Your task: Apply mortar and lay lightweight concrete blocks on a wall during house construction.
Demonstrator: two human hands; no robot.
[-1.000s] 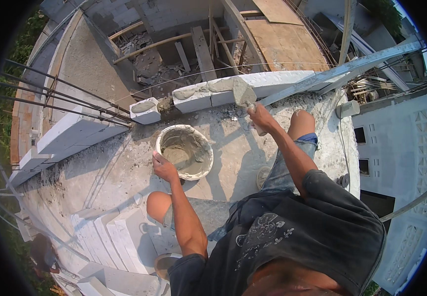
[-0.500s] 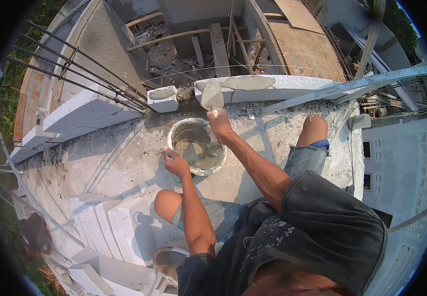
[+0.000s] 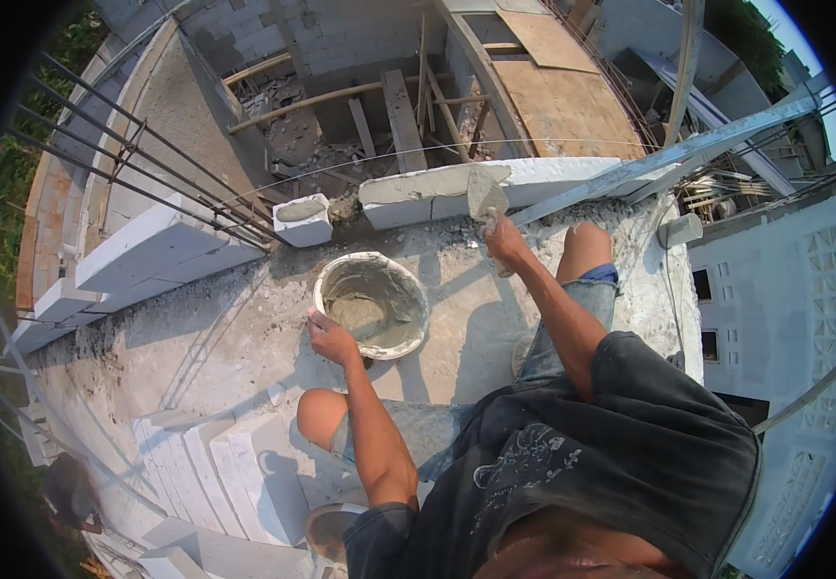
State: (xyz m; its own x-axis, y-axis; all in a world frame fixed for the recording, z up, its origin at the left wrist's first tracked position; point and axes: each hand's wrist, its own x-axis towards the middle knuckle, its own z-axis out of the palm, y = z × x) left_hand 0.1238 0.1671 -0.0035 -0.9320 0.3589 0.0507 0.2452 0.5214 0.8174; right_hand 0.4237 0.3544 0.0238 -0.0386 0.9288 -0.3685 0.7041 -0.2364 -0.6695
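My right hand (image 3: pixel 505 243) is wrapped round the handle of a trowel (image 3: pixel 486 193). The trowel's grey, mortar-smeared blade points away from me, against or just in front of the low wall of white blocks (image 3: pixel 418 209); contact is hard to tell. Grey mortar (image 3: pixel 434 182) lies along part of the wall's top. My left hand (image 3: pixel 331 340) grips the near left rim of a mortar-coated bucket (image 3: pixel 394 277), its fingers partly hidden. Wet mortar (image 3: pixel 355 314) covers the bucket's bottom. Left of the wall, across a gap, sits a small white block (image 3: pixel 302 228) with a mortar patch on top.
Steel rods (image 3: pixel 148 174) jut in from the left above more white blocks (image 3: pixel 167 246). A blue-grey beam (image 3: pixel 669 154) slants across the right. White slabs (image 3: pixel 244 473) stand near my left knee, beside a second container (image 3: pixel 331 531). Beyond the wall lies a lower, rubble-strewn room.
My right hand has moved the trowel rightward along the wall, away from the bucket. My left hand has stayed on the bucket's rim. The whole view has shifted slightly.
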